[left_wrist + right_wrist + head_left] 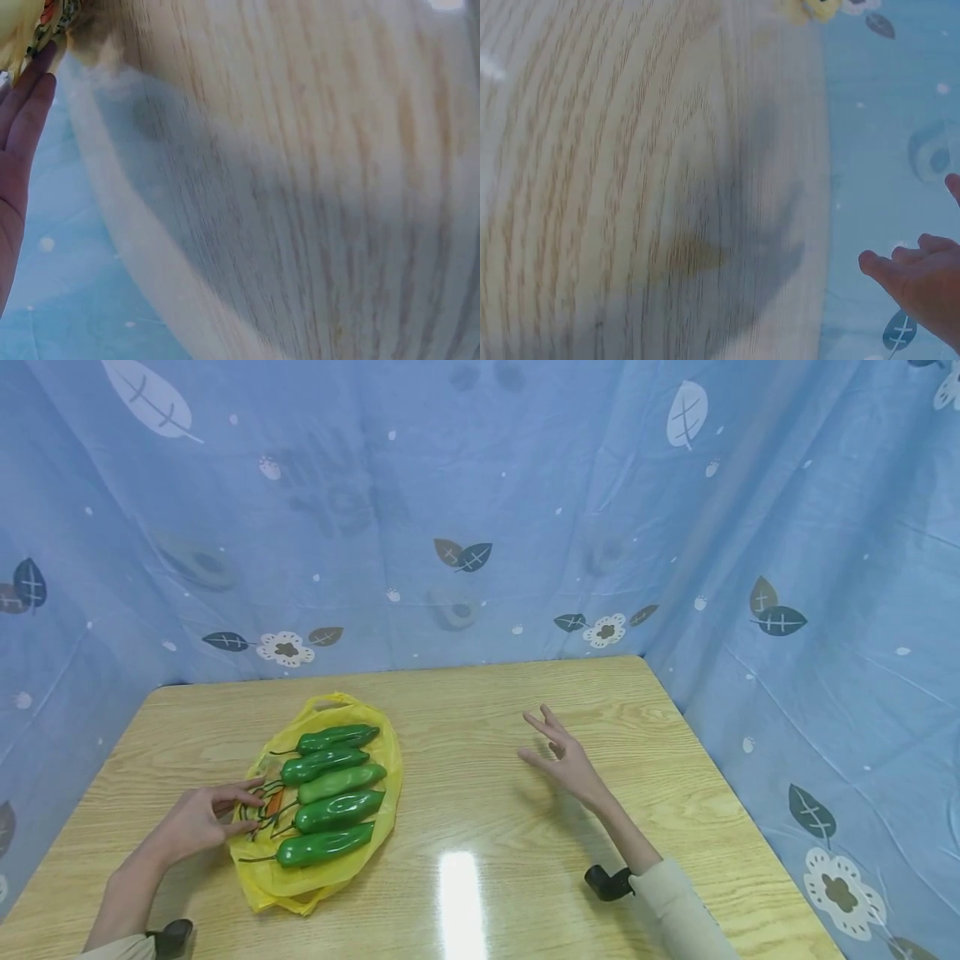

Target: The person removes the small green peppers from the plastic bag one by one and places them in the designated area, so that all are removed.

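Several long green peppers (341, 811), glossy and stemmed, lie in a row on a spread yellow plastic bag (352, 877) at the table's left. Their thin stems point left. My left hand (191, 818) reaches over the bag's left edge, thumb and fingers apart around a small cluster of green and orange-red pieces (274, 802) by the stems. In the left wrist view its straight fingers (31, 112) reach up to that cluster; whether they pinch any of it I cannot tell. Far to the right, my right hand (573, 768) hovers over the table with fingers spread, holding nothing.
The peppers and bag lie on a light wood-grain table (465, 752). Blue curtains (510, 510) with leaf and flower prints hang behind it and along both sides. A dark wrist camera (607, 883) sits at my right sleeve, another (172, 937) at my left.
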Available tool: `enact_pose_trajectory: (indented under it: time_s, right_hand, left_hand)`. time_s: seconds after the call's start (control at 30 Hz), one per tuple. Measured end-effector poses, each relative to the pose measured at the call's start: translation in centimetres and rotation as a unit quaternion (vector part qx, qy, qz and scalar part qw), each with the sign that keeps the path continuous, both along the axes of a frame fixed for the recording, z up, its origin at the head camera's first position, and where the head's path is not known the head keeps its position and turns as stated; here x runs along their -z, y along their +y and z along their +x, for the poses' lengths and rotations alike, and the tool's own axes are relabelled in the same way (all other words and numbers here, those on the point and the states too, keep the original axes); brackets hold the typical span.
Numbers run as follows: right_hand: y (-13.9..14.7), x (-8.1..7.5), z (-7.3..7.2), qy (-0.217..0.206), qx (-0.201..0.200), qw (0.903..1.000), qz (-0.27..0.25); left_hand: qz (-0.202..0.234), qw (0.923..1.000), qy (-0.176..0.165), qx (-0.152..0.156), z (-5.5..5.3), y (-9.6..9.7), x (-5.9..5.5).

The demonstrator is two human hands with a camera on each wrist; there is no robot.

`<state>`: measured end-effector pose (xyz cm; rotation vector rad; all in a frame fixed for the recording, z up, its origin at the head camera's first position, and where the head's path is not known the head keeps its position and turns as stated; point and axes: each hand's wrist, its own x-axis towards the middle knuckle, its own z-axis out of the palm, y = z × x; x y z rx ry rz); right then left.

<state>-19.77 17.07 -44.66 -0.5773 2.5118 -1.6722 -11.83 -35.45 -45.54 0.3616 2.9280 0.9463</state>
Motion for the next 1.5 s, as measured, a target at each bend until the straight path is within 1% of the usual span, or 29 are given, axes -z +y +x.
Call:
enact_pose_trajectory:
  time_s: [0.13, 0.27, 0.33, 0.43, 0.6, 0.8, 0.87, 1.0, 1.17, 1.27, 1.5]
  right_hand:
    - [-0.3, -0.3, 0.3, -0.027, -0.013, 0.9987, -0.041]
    - [-0.8, -0.6, 0.8, -0.041, -0.031, 0.9969, -0.060]
    - [-1.2, -0.7, 0.9, -0.050, -0.044, 0.9958, -0.064]
    - [-1.9, -0.8, 1.1, -0.063, -0.067, 0.9936, -0.066]
    - [-3.1, -1.0, 1.3, -0.067, -0.095, 0.9906, -0.073]
    - [-4.4, -1.0, 1.4, -0.077, -0.125, 0.9845, -0.095]
    - [-4.8, -1.0, 1.4, -0.079, -0.132, 0.9831, -0.099]
    - [-5.7, -1.0, 1.3, -0.086, -0.153, 0.9789, -0.104]
    - [-6.9, -0.8, 1.2, -0.114, -0.181, 0.9716, -0.100]
    - [-7.5, -0.7, 1.3, -0.126, -0.189, 0.9695, -0.092]
    - [-9.0, -0.7, 1.4, -0.149, -0.200, 0.9642, -0.089]
  left_hand:
    - [0.005, 1.0000, 0.004, 0.007, 0.1, 0.0, -0.1]
    - [-0.009, 0.9999, 0.013, 0.005, 0.0, -0.1, 0.0]
    - [-0.016, 0.9998, 0.014, 0.001, 0.0, -0.1, 0.1]
    - [-0.016, 0.9998, 0.014, 0.002, 0.0, -0.1, 0.1]
    - [-0.012, 0.9998, 0.018, 0.005, 0.0, 0.0, 0.2]
    - [-0.020, 0.9998, 0.009, 0.001, -0.2, -0.3, 0.2]
    - [-0.021, 0.9998, 0.005, 0.003, -0.2, -0.3, 0.2]
    - [-0.020, 0.9998, 0.009, 0.004, -0.1, -0.3, 0.2]
    - [-0.017, 0.9997, 0.015, 0.004, 0.0, -0.3, 0.4]
    - [-0.017, 0.9997, 0.017, 0.001, 0.0, -0.3, 0.5]
    - [-0.008, 0.9999, 0.008, 0.003, 0.0, -0.2, 0.3]
